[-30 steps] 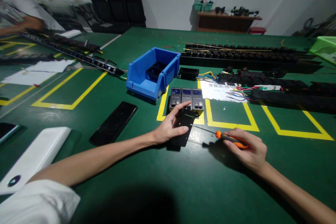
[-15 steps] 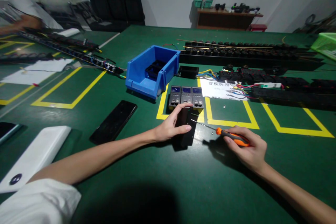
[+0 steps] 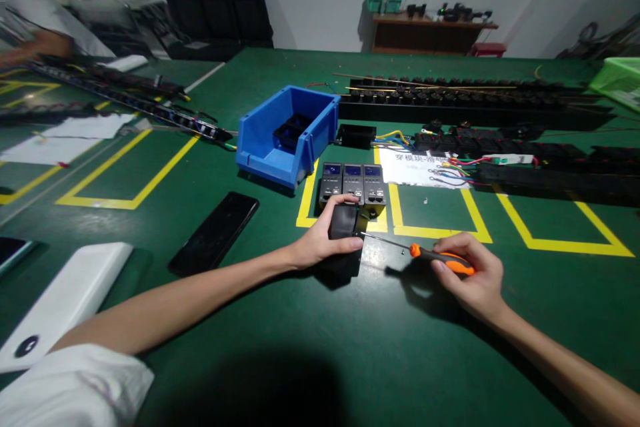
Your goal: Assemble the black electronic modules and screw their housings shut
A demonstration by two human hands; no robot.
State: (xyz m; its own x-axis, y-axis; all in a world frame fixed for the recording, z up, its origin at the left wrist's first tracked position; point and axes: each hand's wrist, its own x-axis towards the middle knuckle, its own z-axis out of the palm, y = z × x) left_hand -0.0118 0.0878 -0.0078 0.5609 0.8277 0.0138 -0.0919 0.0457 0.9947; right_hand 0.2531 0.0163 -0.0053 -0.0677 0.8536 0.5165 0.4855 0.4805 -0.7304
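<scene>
My left hand (image 3: 323, 237) grips a small black module (image 3: 344, 227) and holds it tilted up on its edge on the green table (image 3: 310, 333). My right hand (image 3: 467, 273) is closed on an orange-handled screwdriver (image 3: 440, 259). Its thin shaft points left, and the tip touches the module's right side. Just behind the module, three grey meter modules (image 3: 353, 183) with blue displays stand in a row on a yellow line.
A blue bin (image 3: 280, 140) with black parts stands behind left. A black phone (image 3: 215, 232) and a white slab (image 3: 65, 300) lie to the left. Black power strips (image 3: 475, 103) and coloured wires (image 3: 450, 170) fill the back right. Another person's arm (image 3: 30, 53) works far left.
The black module lay flat under my left hand; my left hand has turned it up on its edge. The screwdriver tip has stayed against it.
</scene>
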